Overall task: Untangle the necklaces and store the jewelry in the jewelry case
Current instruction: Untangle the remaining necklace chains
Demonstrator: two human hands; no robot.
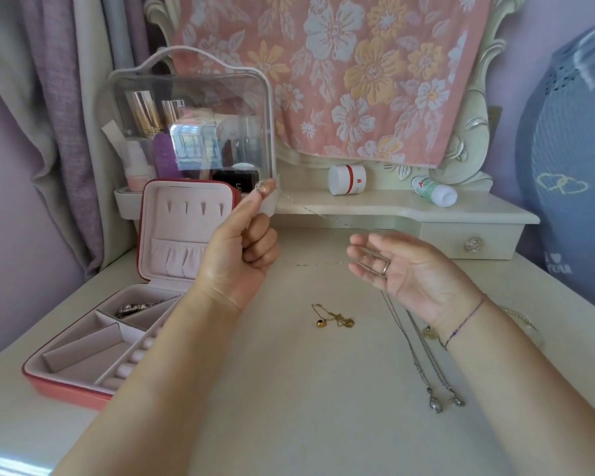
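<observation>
My left hand (241, 245) is raised in front of the open jewelry case (83, 372) and pinches the pendant end of a thin silver chain (310, 209). That chain runs right and down to my right hand (402, 266), which is palm up with relaxed fingers, chains lying across them. Two longer silver necklaces (423, 365) hang from that hand onto the table, their pendants lying near the front right. A small gold necklace (334, 319) lies bunched on the table between my arms. The case is pink inside, its lid upright, with silver jewelry (134, 308) in a back compartment.
A clear cosmetics organizer (193, 132) stands behind the case. A white jar (347, 179) and a tipped white bottle (433, 190) lie on the raised shelf with a drawer (471, 243). A floral towel (358, 73) hangs above. A round pendant (430, 333) lies by my right wrist.
</observation>
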